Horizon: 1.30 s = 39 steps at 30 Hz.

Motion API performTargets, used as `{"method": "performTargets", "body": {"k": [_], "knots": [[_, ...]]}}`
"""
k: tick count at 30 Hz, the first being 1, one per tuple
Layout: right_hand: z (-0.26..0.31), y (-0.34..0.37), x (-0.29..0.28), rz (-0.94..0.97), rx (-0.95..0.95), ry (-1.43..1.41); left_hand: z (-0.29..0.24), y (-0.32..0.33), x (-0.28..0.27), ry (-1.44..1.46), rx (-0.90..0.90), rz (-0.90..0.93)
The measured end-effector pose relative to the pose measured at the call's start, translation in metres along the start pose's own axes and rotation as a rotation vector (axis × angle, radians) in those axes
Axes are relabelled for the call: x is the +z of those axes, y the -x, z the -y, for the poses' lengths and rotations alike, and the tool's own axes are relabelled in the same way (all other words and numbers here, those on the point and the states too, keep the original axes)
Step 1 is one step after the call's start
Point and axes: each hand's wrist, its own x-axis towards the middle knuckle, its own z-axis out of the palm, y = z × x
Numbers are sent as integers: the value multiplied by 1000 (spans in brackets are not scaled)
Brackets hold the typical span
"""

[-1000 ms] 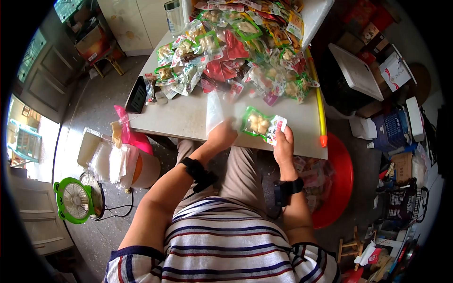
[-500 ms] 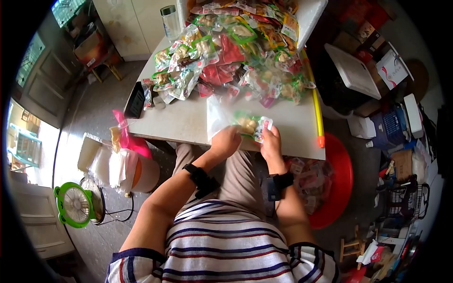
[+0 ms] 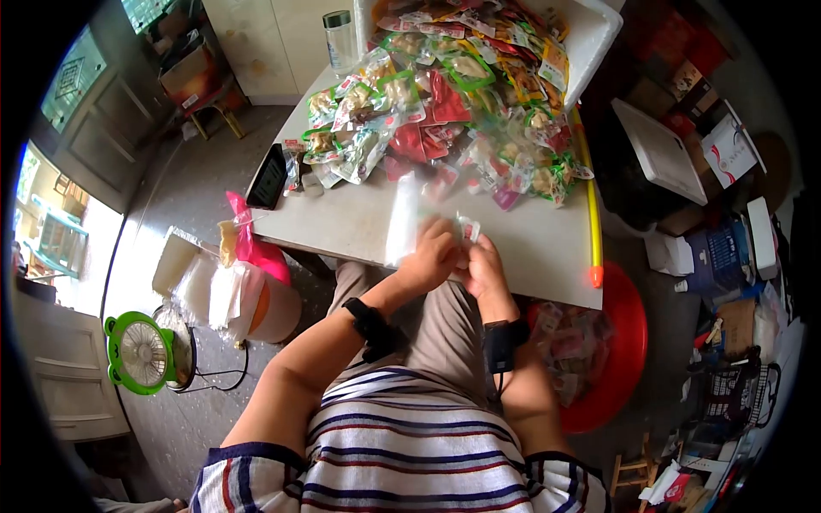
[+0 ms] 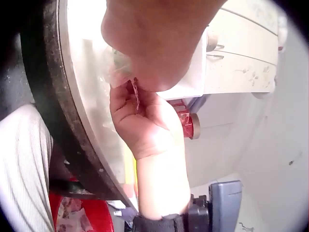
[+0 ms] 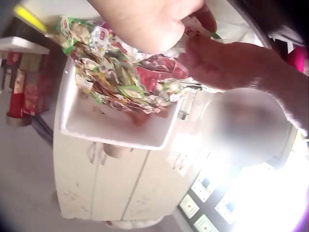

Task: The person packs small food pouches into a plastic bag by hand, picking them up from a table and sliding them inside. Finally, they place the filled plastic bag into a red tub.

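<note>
In the head view, my left hand holds a clear plastic bag above the table's near edge. Against it, my right hand pinches a small food packet, whose white and red label shows above the fingers. The left wrist view has my right hand gripping the packet's edge, with green and clear plastic beyond; my left hand covers part of it. Fingers of both hands hide most of the packet. A heap of sealed packets lies farther back on the table.
A white foam box stands behind the heap, a glass jar to its left. A black tray sits at the left edge, a yellow stick along the right. A red basin holds packets on the floor.
The packet has moved left with my right hand, from apart to against my left hand and the bag. Its green part is now hidden. The head view has shifted slightly.
</note>
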Motion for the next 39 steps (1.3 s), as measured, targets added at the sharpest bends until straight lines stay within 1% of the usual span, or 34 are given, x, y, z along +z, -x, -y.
{"method": "performTargets", "body": {"k": [1, 2, 3, 4, 5, 6, 8, 9, 10, 12, 13, 14, 16, 17, 19, 20, 22, 23, 24, 26, 29, 32, 34, 35, 37, 39], "knots": [[-2, 2, 10, -43, -96, -99, 0, -3, 1, -1, 37, -23], [-3, -2, 4, -20, -138, -117, 0, -5, 3, 0, 73, -45], [0, -4, 2, 4, -178, -133, 2, -3, 4, -54, 62, -49], [0, -5, 0, 27, -214, -150, 3, -1, 5, -41, 2, -50], [-2, -4, 1, -18, -163, -122, 4, 1, 6, -29, -59, -49], [0, -1, 6, -10, -91, -80, 5, 1, 5, -18, -117, -47], [1, 2, 11, 4, 45, 3, 12, 9, 6, 15, -139, 12], [-2, -5, 6, 12, -24, -19, 10, 13, 5, 17, -165, 28], [-4, -10, 1, -18, -49, -117, 9, 14, 5, 23, -191, 45], [-6, -11, -4, -88, -96, -314, 4, 13, 3, -201, -110, -30], [-7, -9, 2, -79, -80, -361, 2, 14, 2, -316, -70, -68], [-9, -3, 6, -100, -25, -316, 5, 15, 2, -328, -88, -50], [-23, -12, -1, 107, -23, -193, 5, 17, 4, -347, -115, -11], [-22, -14, -7, 119, -21, -59, 1, 17, 2, -248, -155, 5], [-9, -8, -6, 141, -8, 206, -3, 17, -2, -315, -77, 64], [-9, -12, -12, 133, -110, 485, -3, 17, -4, -352, -38, 92], [-5, -14, -16, 108, -306, 1041, 4, 19, 0, -262, 13, 90], [-2, -13, -18, 87, -321, 1085, 7, 20, 2, -228, 56, 77], [-6, -18, -22, 79, -325, 992, 8, 18, 3, -196, 100, 62], [-20, -33, -33, 65, -325, 808, -1, 16, -1, -224, 86, 42], [-24, -31, -29, 33, -224, 483, -2, 18, -2, -212, 44, 20], [-14, -20, -17, -142, -178, 503, 9, 21, 5, -219, 33, -2], [-22, -23, -21, -169, -259, 514, 11, 23, 4, -230, 23, -4], [-26, -26, -23, -180, -300, 520, 9, 24, 5, -266, -46, -12], [-13, -17, -16, -220, -237, 460, 5, 29, 5, -343, -191, -34], [-5, -10, -7, -245, -168, 345, 0, 28, 4, -448, -133, -4]]}}
